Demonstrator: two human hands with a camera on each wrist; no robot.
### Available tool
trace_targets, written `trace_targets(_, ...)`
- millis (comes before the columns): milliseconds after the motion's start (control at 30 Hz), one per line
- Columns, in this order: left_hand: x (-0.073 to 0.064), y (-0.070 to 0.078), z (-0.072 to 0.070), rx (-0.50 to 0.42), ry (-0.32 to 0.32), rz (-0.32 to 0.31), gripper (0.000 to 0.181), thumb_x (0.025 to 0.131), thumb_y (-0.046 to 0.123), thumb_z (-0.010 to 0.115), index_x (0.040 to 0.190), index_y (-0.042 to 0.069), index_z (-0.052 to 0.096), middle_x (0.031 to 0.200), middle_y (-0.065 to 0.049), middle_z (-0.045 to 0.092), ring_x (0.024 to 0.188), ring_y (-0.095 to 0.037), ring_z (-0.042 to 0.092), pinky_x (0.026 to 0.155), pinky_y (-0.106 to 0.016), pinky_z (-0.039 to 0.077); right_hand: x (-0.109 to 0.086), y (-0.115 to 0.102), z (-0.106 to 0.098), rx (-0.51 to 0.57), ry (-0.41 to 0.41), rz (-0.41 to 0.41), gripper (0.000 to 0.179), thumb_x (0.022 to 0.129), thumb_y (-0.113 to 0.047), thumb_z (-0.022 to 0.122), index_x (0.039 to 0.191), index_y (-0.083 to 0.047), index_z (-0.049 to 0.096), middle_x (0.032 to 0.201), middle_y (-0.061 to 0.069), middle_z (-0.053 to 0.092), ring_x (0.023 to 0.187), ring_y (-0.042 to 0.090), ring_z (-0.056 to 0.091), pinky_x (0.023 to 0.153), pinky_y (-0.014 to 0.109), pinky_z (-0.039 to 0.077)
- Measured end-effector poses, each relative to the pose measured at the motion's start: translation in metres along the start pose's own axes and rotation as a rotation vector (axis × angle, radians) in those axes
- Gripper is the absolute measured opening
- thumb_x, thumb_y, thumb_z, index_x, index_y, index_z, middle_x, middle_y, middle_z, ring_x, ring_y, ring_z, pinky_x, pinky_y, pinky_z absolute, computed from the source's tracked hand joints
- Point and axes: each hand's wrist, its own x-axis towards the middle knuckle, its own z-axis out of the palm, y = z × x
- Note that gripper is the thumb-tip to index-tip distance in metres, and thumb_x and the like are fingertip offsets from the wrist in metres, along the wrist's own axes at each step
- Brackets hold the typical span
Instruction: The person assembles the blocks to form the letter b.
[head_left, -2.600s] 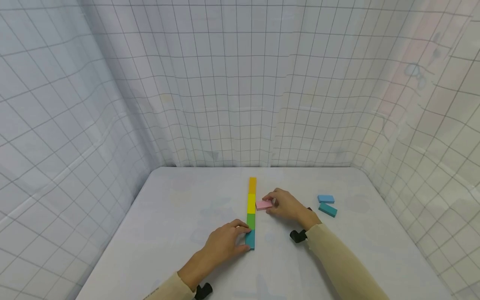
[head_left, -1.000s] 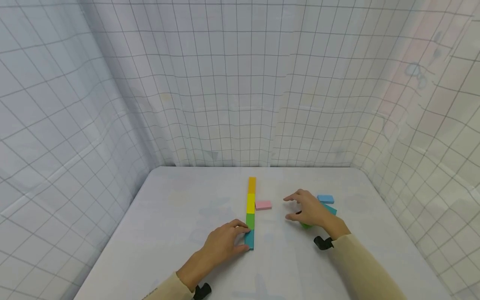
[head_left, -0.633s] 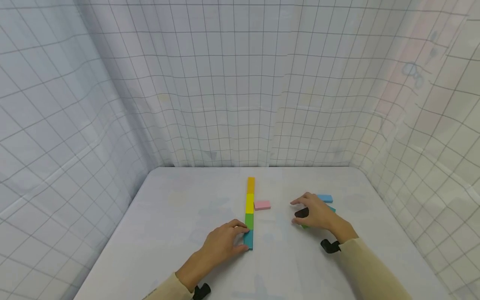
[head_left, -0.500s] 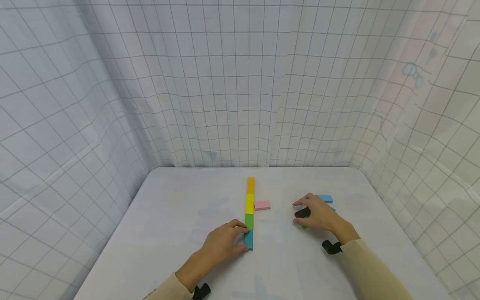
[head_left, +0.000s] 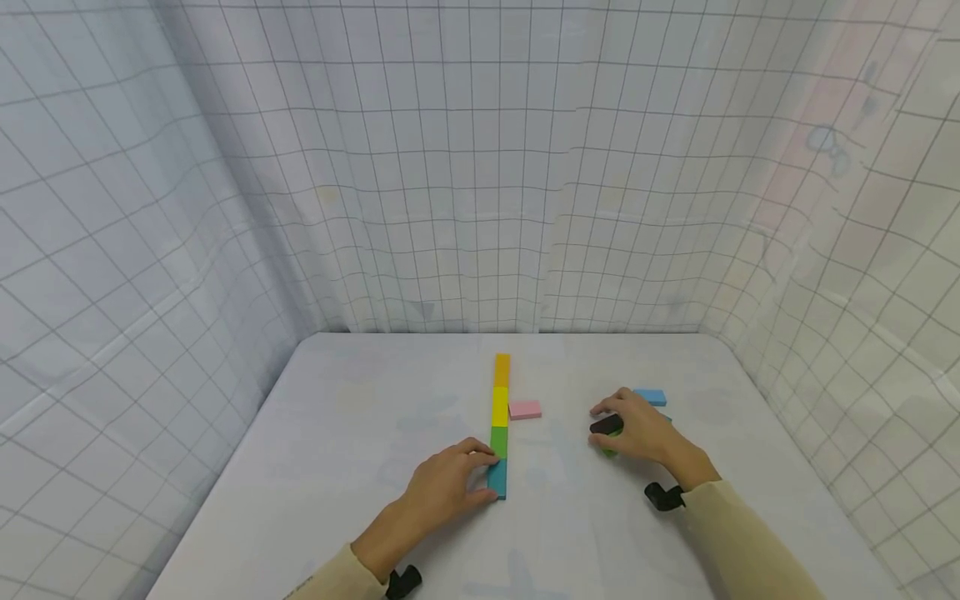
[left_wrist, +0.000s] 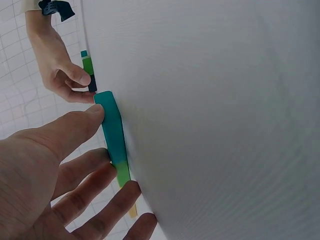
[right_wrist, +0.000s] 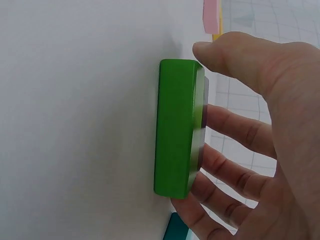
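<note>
My left hand (head_left: 450, 483) rests against a teal block (head_left: 497, 479) at the near end of a row. Its thumb touches the near end, and its other fingers extend along the left side. Farther up the row lie a green block (head_left: 499, 442), a yellow block (head_left: 500, 407) and an orange block (head_left: 502, 370). My right hand (head_left: 641, 429) has thumb and fingers spread around a black block (head_left: 606, 424), with a small gap visible. Beside the black one, a second green block (right_wrist: 175, 130) stands large in the right wrist view.
A pink block (head_left: 525, 409) extends sideways from the row beside the yellow one. Behind my right hand lie a light blue block (head_left: 649, 397) and another teal block (right_wrist: 176, 227), mostly hidden in the head view. White gridded curtains (head_left: 480, 208) surround the white table (head_left: 360, 417).
My right hand has let go of the pink block, leaving it against the row, and moved right to the black block. Its fingers have drawn closer together there. My left hand has stayed put.
</note>
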Motion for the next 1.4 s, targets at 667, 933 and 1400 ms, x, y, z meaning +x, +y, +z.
trace_targets(667,0.004,0.002,-0.003,0.012,-0.019,-0.006,0.053,0.096,0.035,0.1,0.141,0.012,0.084,0.146,0.0,0.078,0.13,-0.023,0.08,0.105,-0.045,0.071,0.004,-0.009,0.001,0.024,0.051,-0.027,0.023,0.104,-0.031,0.09,0.123,-0.017,0.087,0.121,0.009,0.073,0.111,0.027,0.07,0.102,0.058,0.063)
trace_targets(933,0.001,0.002,-0.001,0.003,-0.038,-0.027,0.053,0.097,0.037,0.098,0.141,0.011,0.084,0.147,0.0,0.078,0.132,-0.024,0.079,0.106,-0.046,0.07,0.005,-0.014,0.003,0.04,0.043,-0.042,0.024,0.103,-0.031,0.091,0.122,-0.017,0.088,0.121,0.009,0.075,0.111,0.026,0.071,0.1,0.055,0.063)
trace_targets(1400,-0.001,0.002,-0.001,-0.004,-0.039,-0.04,0.052,0.097,0.037,0.098,0.141,0.012,0.085,0.146,0.0,0.078,0.131,-0.024,0.079,0.108,-0.047,0.07,0.016,-0.023,0.008,0.028,0.076,-0.047,0.028,0.103,-0.034,0.092,0.124,-0.017,0.088,0.12,0.007,0.076,0.106,0.022,0.07,0.097,0.051,0.064)
